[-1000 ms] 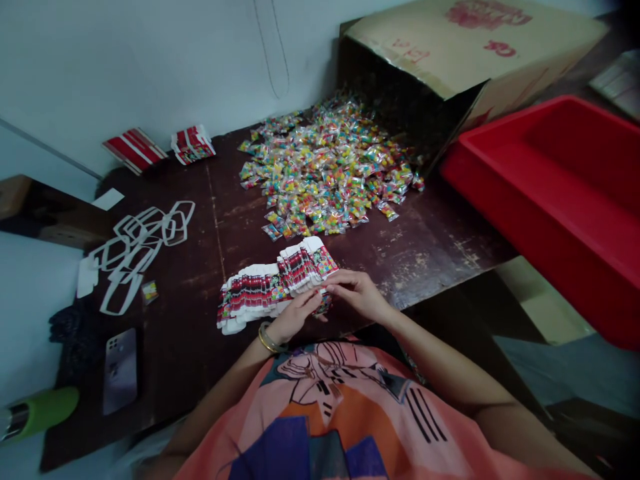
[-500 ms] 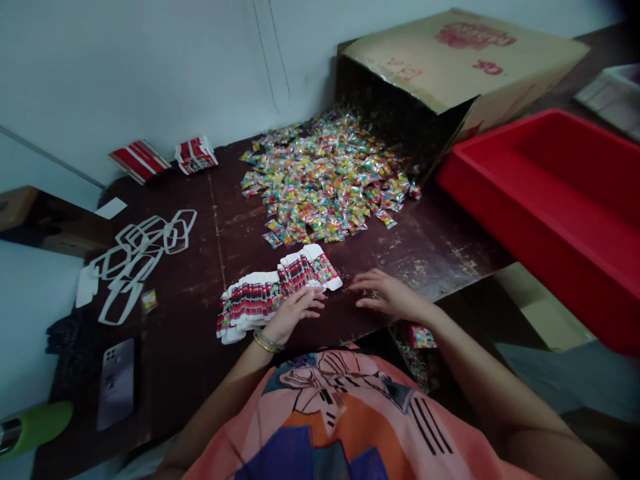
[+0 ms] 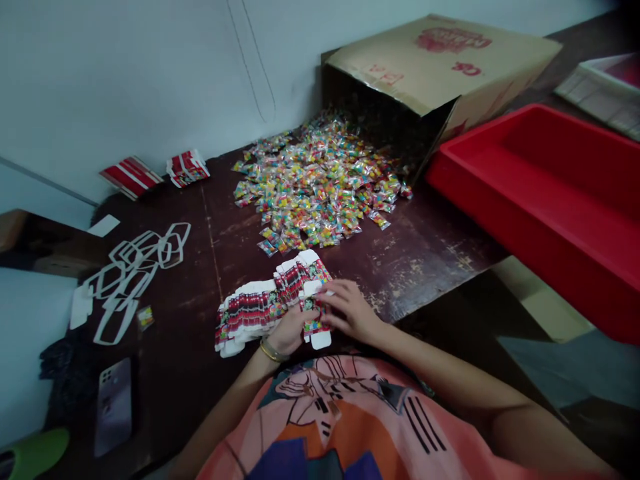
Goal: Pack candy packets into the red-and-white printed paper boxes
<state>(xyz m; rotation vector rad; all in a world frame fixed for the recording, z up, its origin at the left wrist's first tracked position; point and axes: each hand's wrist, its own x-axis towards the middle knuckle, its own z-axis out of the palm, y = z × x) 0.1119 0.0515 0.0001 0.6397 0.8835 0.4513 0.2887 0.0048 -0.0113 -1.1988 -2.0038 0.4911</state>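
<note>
Grips a small printed carton (image 3: 313, 326) in the left hand (image 3: 289, 332), on the near side, just right of the carton row (image 3: 250, 310); touches it with the right hand's (image 3: 354, 312) bent fingers, grip unclear. Probably opening it up; seems to call next for squaring the sides.

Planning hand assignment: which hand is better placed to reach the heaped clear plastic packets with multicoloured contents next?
Right hand, probably: it sits nearer the packets; the row of red-and-white cardboard cartons lies between them and the left hand.
</note>
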